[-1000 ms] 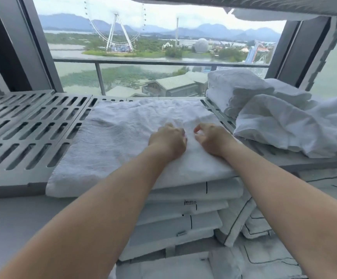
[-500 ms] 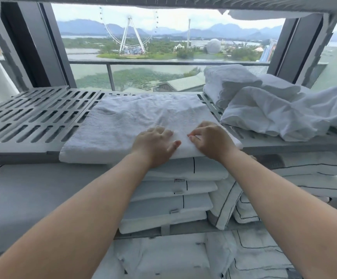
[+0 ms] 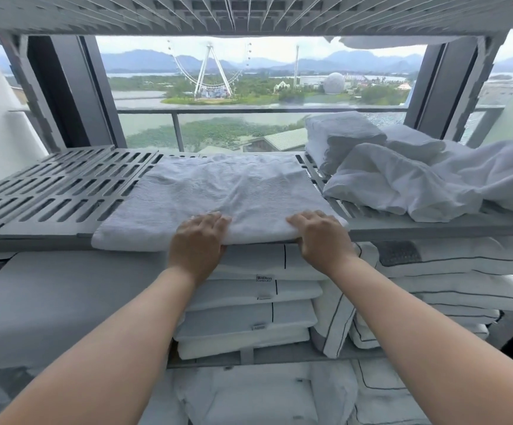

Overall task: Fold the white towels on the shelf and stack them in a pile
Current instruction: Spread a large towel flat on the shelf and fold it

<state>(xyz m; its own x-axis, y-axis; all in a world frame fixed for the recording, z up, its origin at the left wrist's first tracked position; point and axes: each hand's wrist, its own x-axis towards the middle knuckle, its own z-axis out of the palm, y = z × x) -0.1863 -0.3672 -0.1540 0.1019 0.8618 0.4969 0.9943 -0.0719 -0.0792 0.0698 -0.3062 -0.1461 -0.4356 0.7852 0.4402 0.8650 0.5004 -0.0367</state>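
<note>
Step in hand: mid-fold. The towel (image 3: 218, 188) lies flat mid-shelf, its near edge hanging just over the lip of the shelf (image 3: 49, 191). Left hand (image 3: 198, 240) and right hand (image 3: 321, 237) each grip that edge, fingers curled over the top and thumbs apparently tucked under. Next move, prob.: lift the edge and carry it to the far edge w/ corners matched, then smooth.

The surface is grey slatted plastic, bare at left. At right sit the loose towels (image 3: 433, 182) w/ a folded towel (image 3: 338, 133) behind them. Below are the pillows (image 3: 249, 320) in stacks. Beyond, the window (image 3: 145, 96) shows a Ferris wheel (image 3: 207, 72).
</note>
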